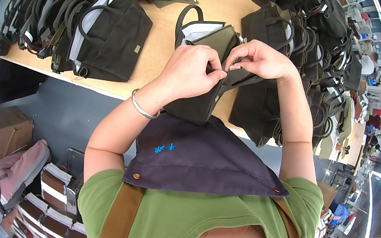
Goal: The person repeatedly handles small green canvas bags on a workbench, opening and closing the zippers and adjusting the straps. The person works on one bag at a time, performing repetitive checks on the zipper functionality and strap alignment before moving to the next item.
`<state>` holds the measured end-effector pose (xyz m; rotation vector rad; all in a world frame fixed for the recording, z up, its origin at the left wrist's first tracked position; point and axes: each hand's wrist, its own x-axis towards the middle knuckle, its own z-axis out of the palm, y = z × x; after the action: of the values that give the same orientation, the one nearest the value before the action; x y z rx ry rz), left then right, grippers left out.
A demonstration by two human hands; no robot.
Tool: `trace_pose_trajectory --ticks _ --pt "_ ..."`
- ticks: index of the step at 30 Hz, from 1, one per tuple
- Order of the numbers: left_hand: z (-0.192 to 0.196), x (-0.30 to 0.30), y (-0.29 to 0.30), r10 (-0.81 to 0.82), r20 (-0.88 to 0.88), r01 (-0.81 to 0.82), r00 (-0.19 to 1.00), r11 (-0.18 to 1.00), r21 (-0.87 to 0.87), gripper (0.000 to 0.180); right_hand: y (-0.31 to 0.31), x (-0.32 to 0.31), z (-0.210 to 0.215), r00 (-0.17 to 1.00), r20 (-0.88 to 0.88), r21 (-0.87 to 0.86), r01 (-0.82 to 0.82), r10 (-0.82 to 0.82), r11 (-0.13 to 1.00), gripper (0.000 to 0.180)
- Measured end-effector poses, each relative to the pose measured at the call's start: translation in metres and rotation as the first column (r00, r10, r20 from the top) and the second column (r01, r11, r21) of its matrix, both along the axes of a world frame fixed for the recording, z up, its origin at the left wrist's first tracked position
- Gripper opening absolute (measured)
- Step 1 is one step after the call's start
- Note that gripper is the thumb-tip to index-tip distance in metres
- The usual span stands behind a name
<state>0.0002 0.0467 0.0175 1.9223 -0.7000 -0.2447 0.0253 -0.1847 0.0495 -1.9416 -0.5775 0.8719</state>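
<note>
The dark bag (193, 105) was at the near edge of the bench (161, 35), in front of the apron (190, 153), with the left hand (195, 69) and right hand (260, 59) pinching its upper edge. Its cloth looked light, soft and floppy; the handle (180, 22) or seamed rim seemed the surest hold. Bare bench lay leftward; stacked bags (265, 28) crowded the right.

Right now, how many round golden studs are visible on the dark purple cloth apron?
2: one stud near the left corner of the apron, one stud near its right; others may be hidden.
</note>
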Motion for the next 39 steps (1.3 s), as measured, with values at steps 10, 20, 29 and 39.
trace_pose_trajectory --ticks 10,20,29,39 --pt "-0.003 -0.001 0.001 0.005 0.006 -0.005 1.0 0.999 -0.032 0.016 0.007 -0.005 0.009 0.998 0.035 -0.033 0.047 -0.046 0.998 0.017" --pt "-0.008 0.002 0.002 -0.023 -0.021 0.022 1.0 0.998 -0.067 0.014 0.009 -0.005 0.007 0.994 0.096 -0.04 0.053 -0.049 0.998 0.02" --pt "-0.009 0.001 0.002 -0.023 -0.035 0.02 0.999 0.996 -0.086 0.016 0.006 -0.004 0.005 0.994 0.107 -0.055 0.013 -0.007 0.998 0.02" --pt "-0.01 0.0 0.0 -0.014 -0.028 0.011 1.0 0.996 -0.092 0.017 0.008 -0.008 0.007 0.995 0.05 -0.039 0.083 -0.081 0.996 0.022"
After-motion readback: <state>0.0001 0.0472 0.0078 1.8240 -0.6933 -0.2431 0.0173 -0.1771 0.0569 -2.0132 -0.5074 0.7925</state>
